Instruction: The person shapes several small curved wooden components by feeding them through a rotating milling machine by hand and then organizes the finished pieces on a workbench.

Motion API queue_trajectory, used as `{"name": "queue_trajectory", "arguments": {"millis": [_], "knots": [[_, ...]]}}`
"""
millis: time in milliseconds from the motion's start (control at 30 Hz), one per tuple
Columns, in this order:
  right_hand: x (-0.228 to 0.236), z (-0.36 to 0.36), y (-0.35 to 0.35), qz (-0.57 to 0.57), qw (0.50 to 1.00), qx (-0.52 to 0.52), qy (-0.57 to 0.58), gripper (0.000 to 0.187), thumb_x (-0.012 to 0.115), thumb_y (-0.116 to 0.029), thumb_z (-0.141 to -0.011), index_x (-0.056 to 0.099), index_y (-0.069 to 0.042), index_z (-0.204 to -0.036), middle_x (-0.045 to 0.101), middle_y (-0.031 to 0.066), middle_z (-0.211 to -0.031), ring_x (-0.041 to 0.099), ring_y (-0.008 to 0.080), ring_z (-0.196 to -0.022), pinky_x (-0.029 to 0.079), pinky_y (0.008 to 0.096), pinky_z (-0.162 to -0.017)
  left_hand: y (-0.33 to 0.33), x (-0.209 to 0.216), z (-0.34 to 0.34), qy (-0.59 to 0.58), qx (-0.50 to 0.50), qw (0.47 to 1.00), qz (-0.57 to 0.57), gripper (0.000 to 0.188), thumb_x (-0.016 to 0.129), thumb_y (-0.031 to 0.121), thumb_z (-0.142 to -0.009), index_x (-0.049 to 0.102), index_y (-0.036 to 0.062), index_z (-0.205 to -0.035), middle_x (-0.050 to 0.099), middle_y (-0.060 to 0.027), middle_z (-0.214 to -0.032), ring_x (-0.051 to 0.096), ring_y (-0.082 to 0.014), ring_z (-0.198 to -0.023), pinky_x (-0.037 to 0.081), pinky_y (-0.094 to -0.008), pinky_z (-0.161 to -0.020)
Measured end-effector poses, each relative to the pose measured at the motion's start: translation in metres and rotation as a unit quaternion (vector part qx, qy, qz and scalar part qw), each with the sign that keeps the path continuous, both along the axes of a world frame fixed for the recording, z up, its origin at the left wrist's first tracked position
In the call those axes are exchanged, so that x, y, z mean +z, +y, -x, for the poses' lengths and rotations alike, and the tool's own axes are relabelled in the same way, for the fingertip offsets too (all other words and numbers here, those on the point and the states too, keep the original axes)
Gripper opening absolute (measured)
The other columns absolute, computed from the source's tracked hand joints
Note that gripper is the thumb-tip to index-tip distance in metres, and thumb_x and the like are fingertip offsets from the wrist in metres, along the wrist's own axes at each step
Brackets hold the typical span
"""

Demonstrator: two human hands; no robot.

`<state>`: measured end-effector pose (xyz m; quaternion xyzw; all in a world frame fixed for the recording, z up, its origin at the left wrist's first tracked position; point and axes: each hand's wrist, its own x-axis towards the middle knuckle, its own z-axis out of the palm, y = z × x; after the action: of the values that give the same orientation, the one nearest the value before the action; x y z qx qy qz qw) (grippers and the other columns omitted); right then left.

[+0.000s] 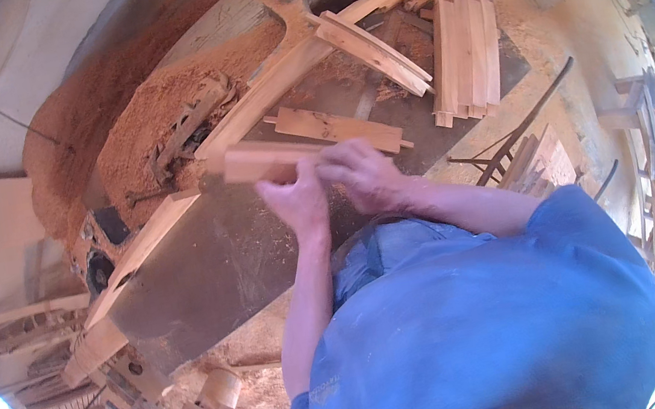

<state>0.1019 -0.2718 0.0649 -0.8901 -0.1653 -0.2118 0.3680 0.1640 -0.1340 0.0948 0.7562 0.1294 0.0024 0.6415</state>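
- Our left hand (296, 197) and right hand (361, 171) both grasp one short wooden block (260, 162) above the dark machine table (208, 268).
- We judge it light, rigid, dusty; best gripped across its flat faces.

**Colours on the bench**

You're in a blue shirt (486, 325), plain, no pattern. The wood block (260, 164) at your hands is pale orange-tan. The machine table (217, 266) is dark grey-brown, dusted tan. The sawdust heap (114, 119) far left is reddish-orange. The stacked slats (466, 51) far right are light tan with faint grain streaks.
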Motion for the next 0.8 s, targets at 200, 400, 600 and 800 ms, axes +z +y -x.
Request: {"name": "queue_trajectory", "arguments": {"millis": [200, 400, 600, 800], "knots": [[0.008, -0.004, -0.065, -0.081, 0.994, -0.068, 0.005, 0.079, 0.057, 0.013, -0.071, 0.054, -0.01, -0.146, 0.063, 0.0187, -0.124, 0.06, 0.0417, -0.11, 0.051, 0.0502, -0.095, -0.062, 0.013, -0.02, 0.052, -0.116, 0.989, 0.073, 0.053, 0.077, 0.018, -0.088, 0.047, -0.0043, -0.126, 0.067, -0.0149, -0.097, 0.069, -0.0209, -0.078, 0.056, -0.0325, -0.065], [-0.007, -0.003, -0.12, -0.046, 0.984, -0.113, 0.13, 0.082, 0.057, 0.01, -0.074, 0.046, -0.007, -0.153, 0.064, 0.0216, -0.132, 0.062, 0.0404, -0.123, 0.048, 0.0433, -0.109, -0.061, -0.015, -0.025, 0.211, -0.178, 0.961, 0.009, 0.078, 0.073, 0.023, -0.093, 0.033, -0.0013, -0.155, 0.068, -0.0085, -0.088, 0.063, -0.0145, -0.065, 0.051, -0.0281, -0.054], [-0.035, -0.023, -0.151, -0.188, 0.915, -0.084, 0.348, 0.067, 0.058, 0.008, -0.078, 0.057, -0.004, -0.144, 0.068, 0.0193, -0.131, 0.063, 0.0319, -0.128, 0.046, 0.0385, -0.112, -0.049, -0.05, -0.029, 0.255, -0.144, 0.955, 0.048, 0.072, 0.071, 0.013, -0.095, 0.032, 0.0067, -0.154, 0.065, -0.0126, -0.107, 0.067, -0.0189, -0.086, 0.056, -0.0306, -0.071], [-0.044, -0.015, -0.137, 0.025, 0.98, -0.134, 0.146, 0.046, 0.062, 0.005, -0.08, 0.066, -0.003, -0.125, 0.067, 0.0211, -0.129, 0.061, 0.041, -0.124, 0.048, 0.0483, -0.108, -0.04, -0.054, -0.024, 0.309, -0.12, 0.93, 0.16, 0.068, 0.067, 0.015, -0.099, 0.032, 0.0074, -0.157, 0.066, -0.0123, -0.123, 0.067, -0.0245, -0.099, 0.056, -0.0356, -0.086]]}}
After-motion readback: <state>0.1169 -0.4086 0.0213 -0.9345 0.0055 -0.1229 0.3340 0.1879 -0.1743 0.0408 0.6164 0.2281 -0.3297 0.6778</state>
